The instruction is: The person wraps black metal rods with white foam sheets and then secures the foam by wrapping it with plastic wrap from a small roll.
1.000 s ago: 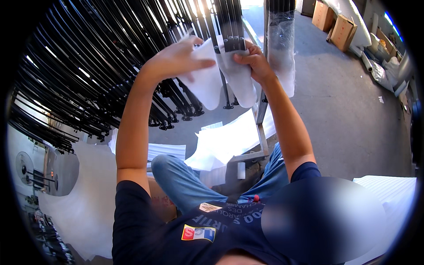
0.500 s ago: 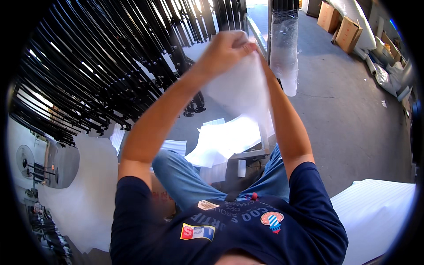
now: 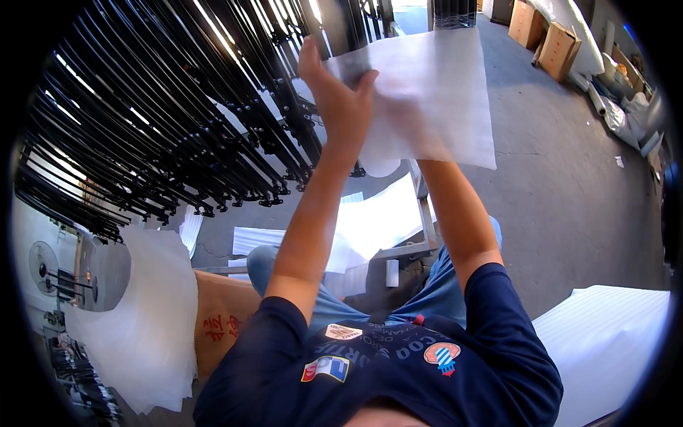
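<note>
A translucent white foam sheet (image 3: pixel 445 92) is raised in front of me, next to a wrapped bundle of black tubes (image 3: pixel 455 13). My left hand (image 3: pixel 341 96) is at the sheet's left edge, thumb and fingers spread and holding nothing visible. Behind the sheet, my right hand (image 3: pixel 409 117) shows only as a blur through it. Its fingers are hidden, so their grip on the sheet cannot be made out.
Rows of black metal tubes (image 3: pixel 178 92) hang at the left. Foam sheets (image 3: pixel 377 213) lie below near a metal frame (image 3: pixel 405 249), with another stack (image 3: pixel 605 341) at right. A cardboard box (image 3: pixel 220 320) is beside my left leg. More boxes (image 3: pixel 558 51) stand far right.
My hands were together at the top of the hanging sheet. Now they are apart, the left hand has opened, and the sheet spreads to the right, covering the right hand and part of the bundle.
</note>
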`<action>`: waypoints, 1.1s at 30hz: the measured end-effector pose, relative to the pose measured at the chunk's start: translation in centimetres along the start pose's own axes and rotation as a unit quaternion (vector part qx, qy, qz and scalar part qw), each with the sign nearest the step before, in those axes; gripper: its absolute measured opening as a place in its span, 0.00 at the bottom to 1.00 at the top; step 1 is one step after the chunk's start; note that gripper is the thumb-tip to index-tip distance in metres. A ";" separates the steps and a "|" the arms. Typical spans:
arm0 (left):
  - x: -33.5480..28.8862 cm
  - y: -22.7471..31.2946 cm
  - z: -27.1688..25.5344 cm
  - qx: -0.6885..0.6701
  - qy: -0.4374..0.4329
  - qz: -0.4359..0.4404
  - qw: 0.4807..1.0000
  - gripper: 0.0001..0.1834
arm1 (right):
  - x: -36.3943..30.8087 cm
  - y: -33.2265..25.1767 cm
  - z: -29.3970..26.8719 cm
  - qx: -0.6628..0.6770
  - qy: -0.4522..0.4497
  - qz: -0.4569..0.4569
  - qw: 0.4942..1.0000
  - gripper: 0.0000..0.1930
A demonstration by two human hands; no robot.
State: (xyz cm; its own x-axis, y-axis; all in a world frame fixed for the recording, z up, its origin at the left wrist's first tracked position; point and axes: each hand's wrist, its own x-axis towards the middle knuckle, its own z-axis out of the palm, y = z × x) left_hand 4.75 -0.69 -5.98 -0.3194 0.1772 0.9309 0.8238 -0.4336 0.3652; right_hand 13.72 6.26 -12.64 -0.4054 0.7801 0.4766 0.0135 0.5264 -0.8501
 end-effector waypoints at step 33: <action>3.2 -4.3 -2.4 -0.198 -0.310 -0.250 0.895 0.28 | 1.2 -4.9 1.7 0.313 -0.108 0.033 0.943 0.23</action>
State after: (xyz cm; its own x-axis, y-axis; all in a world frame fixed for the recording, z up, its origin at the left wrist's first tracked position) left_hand -0.95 -0.37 -4.60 -0.1796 0.8406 0.5111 0.3802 -0.4198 0.8241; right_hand 11.62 4.05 -8.34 -0.6004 0.6816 0.4182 -0.4689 0.1236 -0.8746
